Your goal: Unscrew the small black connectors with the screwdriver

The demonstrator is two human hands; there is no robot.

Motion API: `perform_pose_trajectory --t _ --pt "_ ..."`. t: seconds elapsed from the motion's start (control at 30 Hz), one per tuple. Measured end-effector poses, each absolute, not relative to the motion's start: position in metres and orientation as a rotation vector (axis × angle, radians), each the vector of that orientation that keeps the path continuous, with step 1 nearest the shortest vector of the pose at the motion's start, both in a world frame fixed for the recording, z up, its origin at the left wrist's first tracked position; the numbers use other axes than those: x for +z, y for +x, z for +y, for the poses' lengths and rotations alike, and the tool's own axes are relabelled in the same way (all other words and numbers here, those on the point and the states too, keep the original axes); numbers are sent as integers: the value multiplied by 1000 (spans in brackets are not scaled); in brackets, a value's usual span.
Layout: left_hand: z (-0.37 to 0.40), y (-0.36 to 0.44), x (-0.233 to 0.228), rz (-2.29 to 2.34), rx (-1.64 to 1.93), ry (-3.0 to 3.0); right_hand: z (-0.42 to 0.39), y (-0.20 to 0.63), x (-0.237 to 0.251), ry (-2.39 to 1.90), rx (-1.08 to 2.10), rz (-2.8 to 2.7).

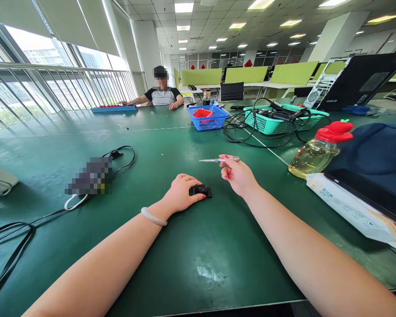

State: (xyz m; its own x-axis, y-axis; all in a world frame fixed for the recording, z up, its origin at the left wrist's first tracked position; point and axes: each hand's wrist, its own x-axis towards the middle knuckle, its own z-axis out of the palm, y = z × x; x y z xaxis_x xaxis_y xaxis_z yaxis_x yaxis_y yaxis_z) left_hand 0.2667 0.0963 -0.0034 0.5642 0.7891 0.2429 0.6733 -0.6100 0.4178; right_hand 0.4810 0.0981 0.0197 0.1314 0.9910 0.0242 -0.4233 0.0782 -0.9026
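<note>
My left hand [183, 191] rests on the green table [191, 251], its fingers and thumb closed around a small black part [201, 190] whose exact kind I cannot make out. The part lies on the tabletop, partly hidden by my fingers. To the right, my right hand [236, 174] pinches the clear handle of a slim screwdriver [214, 160]. Its thin metal shaft points left, held above the table and beyond the black part, apart from it.
A blue basket [208, 123] and a teal basket [270, 125] of black cables stand ahead. On the right are a red-lidded bottle [317, 152], a wipes pack [346, 211] and a dark phone [369, 196]. Cables [23, 229] lie left. Another person [163, 94] sits opposite.
</note>
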Motion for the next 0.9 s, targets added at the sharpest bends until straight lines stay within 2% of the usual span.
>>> perform_pose_trajectory --t 0.9 --pt "95 267 -1 1196 583 2500 94 486 17 -880 1000 -1138"
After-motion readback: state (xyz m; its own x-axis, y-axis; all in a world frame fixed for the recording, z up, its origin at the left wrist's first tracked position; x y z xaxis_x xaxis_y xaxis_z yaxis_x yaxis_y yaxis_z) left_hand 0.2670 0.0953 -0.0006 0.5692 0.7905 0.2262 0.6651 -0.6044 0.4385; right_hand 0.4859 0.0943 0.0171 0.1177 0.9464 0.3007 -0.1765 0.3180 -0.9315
